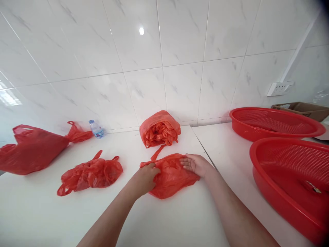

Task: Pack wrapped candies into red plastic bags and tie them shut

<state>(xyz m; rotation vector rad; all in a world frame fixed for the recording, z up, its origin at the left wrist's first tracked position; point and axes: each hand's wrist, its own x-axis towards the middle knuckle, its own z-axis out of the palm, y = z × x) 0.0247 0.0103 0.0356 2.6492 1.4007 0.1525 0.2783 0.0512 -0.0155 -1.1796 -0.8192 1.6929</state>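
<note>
A red plastic bag [171,176] lies crumpled on the white counter in front of me. My left hand [146,177] is closed on its left edge, fingers curled into the plastic. My right hand [197,165] rests on the bag's right side with its fingers stretched out flat. Just behind the bag, by the wall, sits a bundle of red bags [159,129] wrapped in another red bag.
Another crumpled red bag [91,173] lies to the left, a larger puffed red bag [32,149] at far left, a small water bottle [97,129] by the wall. Two red mesh baskets [276,124] [290,181] stand at right, a cardboard box [303,109] behind them.
</note>
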